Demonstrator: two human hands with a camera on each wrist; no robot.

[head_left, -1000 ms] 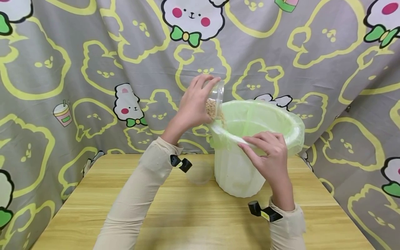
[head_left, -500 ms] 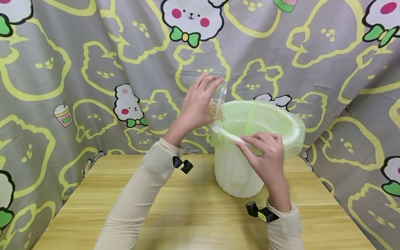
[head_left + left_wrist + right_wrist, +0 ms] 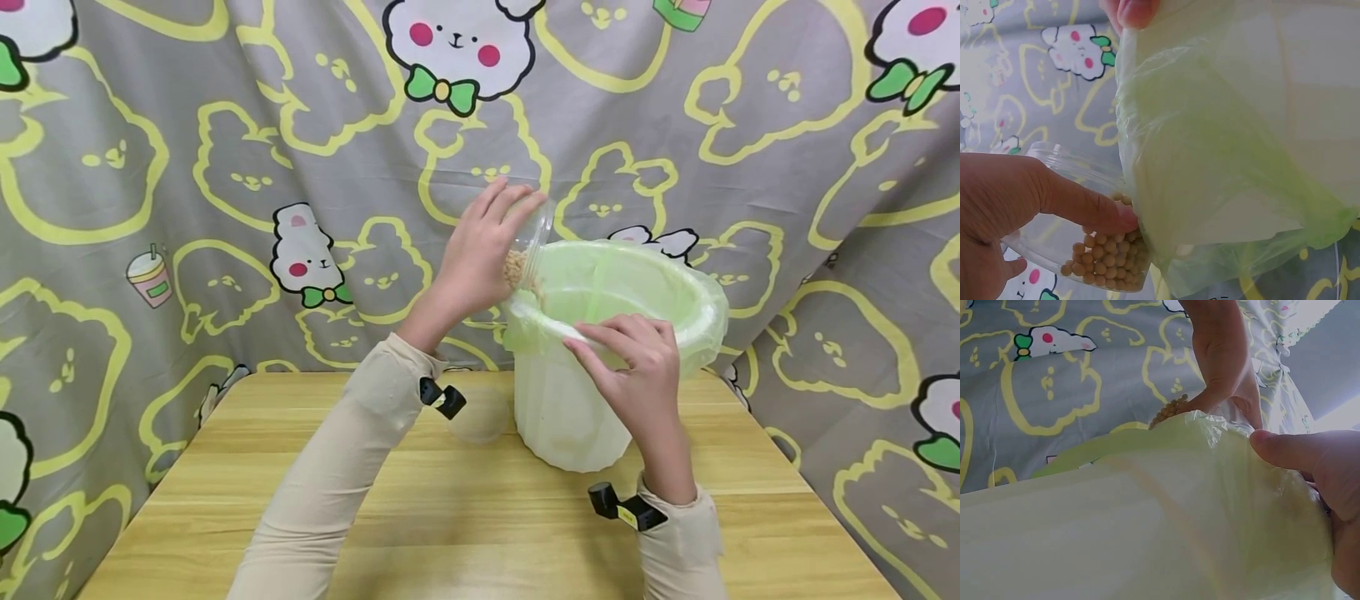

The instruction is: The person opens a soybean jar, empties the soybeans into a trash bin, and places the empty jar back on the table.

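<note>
My left hand grips a clear plastic jar tipped on its side at the left rim of a white bin. Round tan soybeans lie along the jar's lower side, and its mouth faces into the bin. In the left wrist view the thumb presses along the jar's wall. A pale green bag lines the bin and folds over its rim. My right hand pinches the lined rim at the near side, thumb outside; its other fingertips are partly hidden. The bin's bottom is out of sight.
A clear round disc, like a lid, lies on the wooden table left of the bin. A grey patterned curtain hangs behind and at both sides. Black cameras sit on both wrists.
My left hand has shifted slightly right with the jar, which now tips further over the bin's rim. The right hand has slid slightly left, still holding the rim.
</note>
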